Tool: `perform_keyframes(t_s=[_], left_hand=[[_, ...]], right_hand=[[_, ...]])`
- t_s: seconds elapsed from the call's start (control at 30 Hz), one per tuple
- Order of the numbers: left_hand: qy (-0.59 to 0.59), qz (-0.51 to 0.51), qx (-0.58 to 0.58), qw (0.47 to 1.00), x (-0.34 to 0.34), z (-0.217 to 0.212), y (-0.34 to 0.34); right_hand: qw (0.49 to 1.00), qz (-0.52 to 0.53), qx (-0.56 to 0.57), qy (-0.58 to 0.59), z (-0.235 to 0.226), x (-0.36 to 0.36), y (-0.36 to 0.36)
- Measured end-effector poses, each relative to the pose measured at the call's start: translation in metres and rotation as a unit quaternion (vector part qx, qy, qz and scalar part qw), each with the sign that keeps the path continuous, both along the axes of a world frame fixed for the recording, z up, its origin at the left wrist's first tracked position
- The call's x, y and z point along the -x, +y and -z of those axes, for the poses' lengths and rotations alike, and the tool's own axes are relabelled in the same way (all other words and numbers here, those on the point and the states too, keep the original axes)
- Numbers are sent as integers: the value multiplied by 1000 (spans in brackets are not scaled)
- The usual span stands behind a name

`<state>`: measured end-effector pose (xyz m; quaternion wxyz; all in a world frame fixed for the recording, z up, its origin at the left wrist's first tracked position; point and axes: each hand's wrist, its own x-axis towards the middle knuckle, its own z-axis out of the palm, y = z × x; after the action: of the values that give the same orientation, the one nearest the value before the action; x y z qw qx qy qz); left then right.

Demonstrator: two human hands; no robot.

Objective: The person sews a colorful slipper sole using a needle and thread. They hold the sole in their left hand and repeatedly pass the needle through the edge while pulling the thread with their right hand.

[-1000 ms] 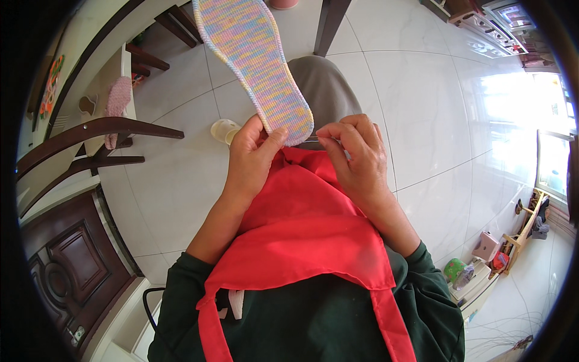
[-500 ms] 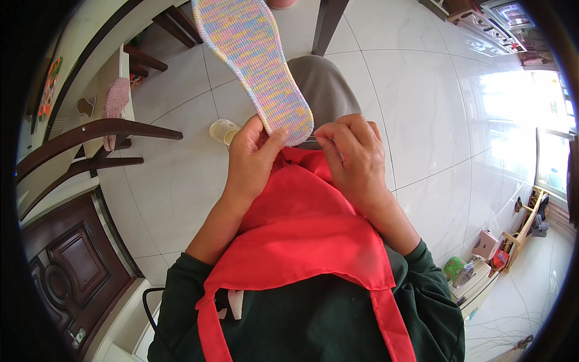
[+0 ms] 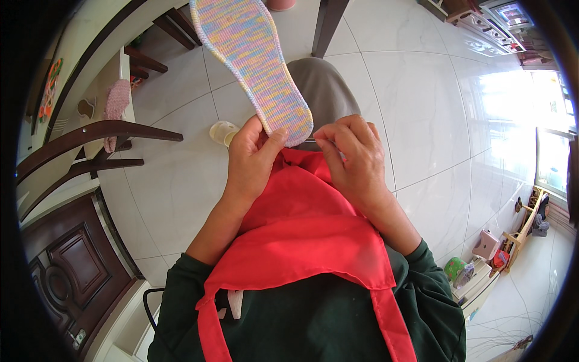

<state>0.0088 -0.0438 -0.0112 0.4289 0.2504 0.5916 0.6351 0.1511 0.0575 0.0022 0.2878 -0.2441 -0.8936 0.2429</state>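
A shoe insole point(image 3: 256, 66), knitted in pastel pink, yellow and blue with a pale rim, stretches up and away from my lap. My left hand point(image 3: 250, 154) grips its near, rounded end, thumb on top and fingers underneath. Close by on the right, my right hand point(image 3: 354, 151) is closed in a pinch on a thin, shiny needle-like piece point(image 3: 310, 140). That piece reaches to the insole's near edge; its full length and tip are hidden. Below both hands lies the red apron point(image 3: 301, 235) that I wear.
Dark wooden chair parts point(image 3: 102, 128) stand at the left, by a light bench with a pink knitted item point(image 3: 116, 107). A dark table leg point(image 3: 329, 27) rises ahead. At the lower left is a brown panelled door point(image 3: 78, 259). A low cabinet point(image 3: 476, 283) holding small items stands at the right.
The far end of the insole has tipped very slightly to the left. Both hands keep nearly the same place and grip.
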Motion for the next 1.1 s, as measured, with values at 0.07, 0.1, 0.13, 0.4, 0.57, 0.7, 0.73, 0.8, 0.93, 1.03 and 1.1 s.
perform_keyframes(t_s=[0.07,0.1,0.13,0.4,0.57,0.7,0.73,0.8,0.93,1.03,1.1], left_hand=[[2,1,2,1000,1,-1,0],[1,0,1,1000,1,-1,0],[0,0,-1,1000,1,-2,0],[-8,-4,3,1000,1,1,-1],[-10,-8,1,1000,0,1,-2],[20,-10,24,999,-2,5,-2],[21,-8,28,999,-3,4,-1],[23,-10,31,999,-4,5,2],[28,-35,42,998,-6,15,6],[28,-45,37,998,-4,13,6],[26,-51,24,998,-2,10,7]], right_hand=[[1000,2,5,-2,0,1,0],[1000,3,7,-3,0,1,0],[1000,4,11,-1,0,1,0],[1000,1,17,-5,1,1,0],[1000,0,-11,-3,1,2,0],[983,-22,-181,-17,6,7,1],[977,-31,-208,-31,5,10,-1],[962,-48,-263,-59,3,16,-4],[965,-80,-221,-112,5,18,0],[990,-64,-126,-23,11,16,13],[996,-49,-73,-15,0,13,9]])
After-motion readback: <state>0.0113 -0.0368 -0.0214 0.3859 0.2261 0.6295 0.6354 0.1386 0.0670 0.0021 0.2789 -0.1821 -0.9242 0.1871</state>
